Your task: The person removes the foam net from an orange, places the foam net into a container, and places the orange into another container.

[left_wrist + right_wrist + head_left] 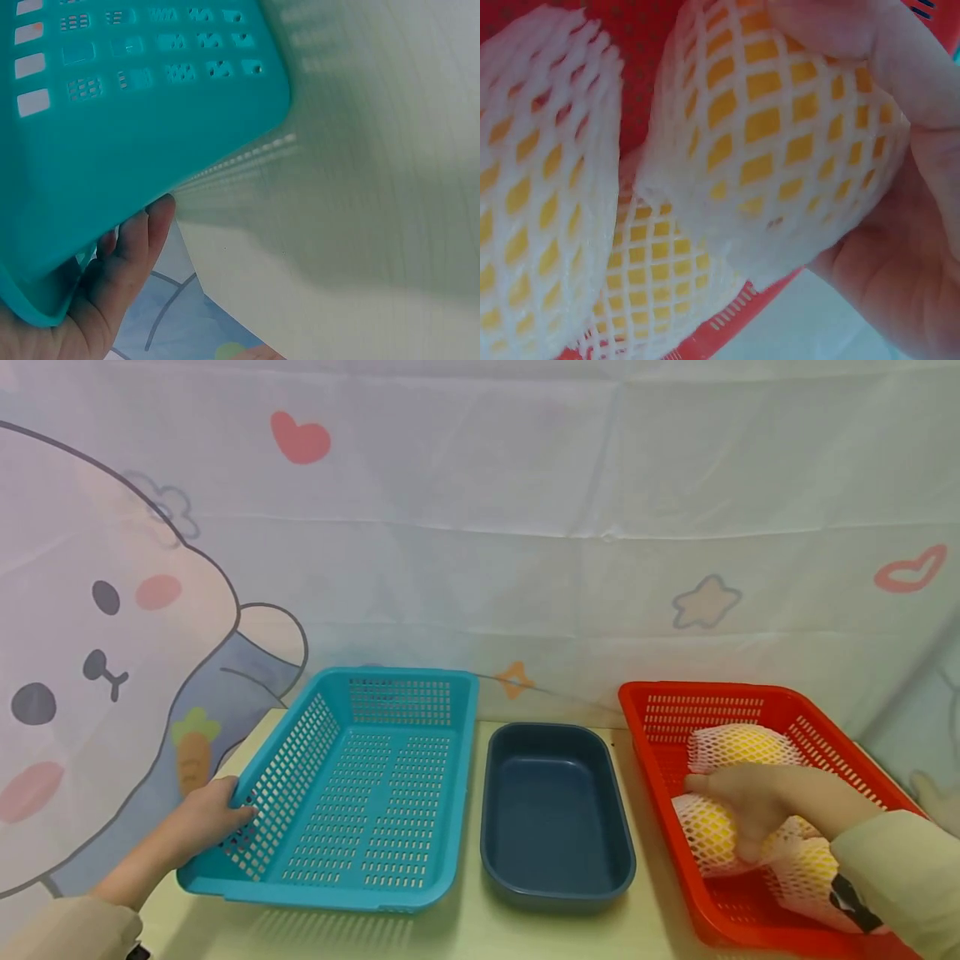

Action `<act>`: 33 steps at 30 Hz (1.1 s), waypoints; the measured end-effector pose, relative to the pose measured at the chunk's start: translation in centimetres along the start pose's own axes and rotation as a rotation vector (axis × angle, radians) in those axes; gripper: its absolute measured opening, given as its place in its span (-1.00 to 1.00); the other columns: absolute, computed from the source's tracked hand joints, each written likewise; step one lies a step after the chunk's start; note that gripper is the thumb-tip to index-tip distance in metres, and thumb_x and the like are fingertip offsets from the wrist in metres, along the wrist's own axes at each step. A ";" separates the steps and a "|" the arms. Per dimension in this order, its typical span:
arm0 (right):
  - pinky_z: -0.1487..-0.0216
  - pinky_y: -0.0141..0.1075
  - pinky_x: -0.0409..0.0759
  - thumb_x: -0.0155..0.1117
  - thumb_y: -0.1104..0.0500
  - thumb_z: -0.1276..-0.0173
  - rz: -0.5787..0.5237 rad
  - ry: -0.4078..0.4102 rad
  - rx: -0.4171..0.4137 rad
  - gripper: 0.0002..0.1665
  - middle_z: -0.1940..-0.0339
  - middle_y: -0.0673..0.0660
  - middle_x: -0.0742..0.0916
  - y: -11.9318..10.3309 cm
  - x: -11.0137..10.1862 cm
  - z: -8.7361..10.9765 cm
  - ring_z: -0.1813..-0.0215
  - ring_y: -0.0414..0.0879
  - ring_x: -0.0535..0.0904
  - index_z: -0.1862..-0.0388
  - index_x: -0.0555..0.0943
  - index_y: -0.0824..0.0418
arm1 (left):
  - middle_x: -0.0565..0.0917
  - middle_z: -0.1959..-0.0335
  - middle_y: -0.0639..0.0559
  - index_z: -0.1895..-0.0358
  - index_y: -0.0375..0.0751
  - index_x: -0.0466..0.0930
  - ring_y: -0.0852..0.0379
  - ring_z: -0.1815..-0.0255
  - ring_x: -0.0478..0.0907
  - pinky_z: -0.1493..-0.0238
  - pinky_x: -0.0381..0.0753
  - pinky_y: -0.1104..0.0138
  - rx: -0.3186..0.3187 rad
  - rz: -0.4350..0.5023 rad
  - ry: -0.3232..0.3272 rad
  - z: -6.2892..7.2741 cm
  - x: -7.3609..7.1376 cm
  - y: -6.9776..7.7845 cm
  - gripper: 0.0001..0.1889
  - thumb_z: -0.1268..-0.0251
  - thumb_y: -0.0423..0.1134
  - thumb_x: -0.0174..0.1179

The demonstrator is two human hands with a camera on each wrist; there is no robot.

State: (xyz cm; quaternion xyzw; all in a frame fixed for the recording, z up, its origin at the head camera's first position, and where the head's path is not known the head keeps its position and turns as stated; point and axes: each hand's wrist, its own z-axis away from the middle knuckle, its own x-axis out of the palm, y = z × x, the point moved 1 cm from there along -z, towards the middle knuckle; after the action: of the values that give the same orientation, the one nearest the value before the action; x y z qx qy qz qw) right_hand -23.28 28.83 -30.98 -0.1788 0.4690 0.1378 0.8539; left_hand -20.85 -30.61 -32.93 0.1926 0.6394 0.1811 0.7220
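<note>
On the left, my left hand (206,818) grips the side rim of a teal perforated basket (393,793), thumb over the edge. The left wrist view shows its fingers (135,244) around the outside, under the basket, whose near side looks slightly raised. My right hand (780,793) reaches into a red perforated basket (708,910). It holds a yellow fruit in a white foam net (772,142), thumb and palm against its side. Other netted yellow fruits (746,745) lie around it; the hand and sleeve partly cover them.
Between the two baskets stands a dark blue rectangular tub (555,818). All three rest on a pale table (465,935). A printed cloth (480,527) hangs right behind them.
</note>
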 end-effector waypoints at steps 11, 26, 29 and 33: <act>-0.17 0.18 0.33 0.59 0.21 0.36 0.045 0.085 -0.076 0.11 -0.23 0.28 0.46 -0.1 -0.6 1.5 -0.23 0.23 0.35 -0.27 0.31 0.38 | 0.47 0.47 -0.15 0.18 -0.60 0.29 0.09 0.51 0.49 0.51 0.55 0.20 0.002 0.013 -0.009 -0.2 0.2 -0.3 -0.74 -0.29 -0.36 0.01; -0.09 0.13 0.44 0.55 0.04 0.34 0.156 0.250 -0.108 0.12 -0.25 0.25 0.46 0.3 -3.4 3.5 -0.17 0.17 0.41 -0.29 0.31 0.29 | 0.46 0.48 -0.13 0.19 -0.60 0.29 0.10 0.53 0.47 0.53 0.53 0.21 0.030 0.037 -0.012 0.1 0.2 -0.2 -0.75 -0.28 -0.38 0.00; -0.05 0.11 0.45 0.55 -0.05 0.34 0.187 0.300 -0.116 0.09 -0.17 0.17 0.52 0.3 -3.9 4.0 -0.10 0.13 0.45 -0.25 0.35 0.25 | 0.45 0.48 -0.12 0.20 -0.59 0.29 0.10 0.54 0.47 0.54 0.52 0.21 0.044 0.036 -0.005 0.2 0.1 -0.1 -0.76 -0.28 -0.38 0.01; -0.01 0.04 0.48 0.56 -0.06 0.34 0.204 0.339 -0.130 0.06 -0.09 0.10 0.55 0.4 -4.5 4.5 -0.03 0.04 0.48 -0.21 0.36 0.25 | 0.43 0.50 -0.12 0.23 -0.57 0.29 0.10 0.54 0.46 0.55 0.52 0.22 0.058 0.031 0.000 0.2 0.0 0.1 -0.78 -0.29 -0.38 0.01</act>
State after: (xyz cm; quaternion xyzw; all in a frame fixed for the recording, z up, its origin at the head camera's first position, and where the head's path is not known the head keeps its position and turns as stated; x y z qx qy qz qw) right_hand -22.38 30.82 -25.01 -0.2058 0.6117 0.2214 0.7311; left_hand -20.67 -30.58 -32.86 0.2233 0.6414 0.1741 0.7130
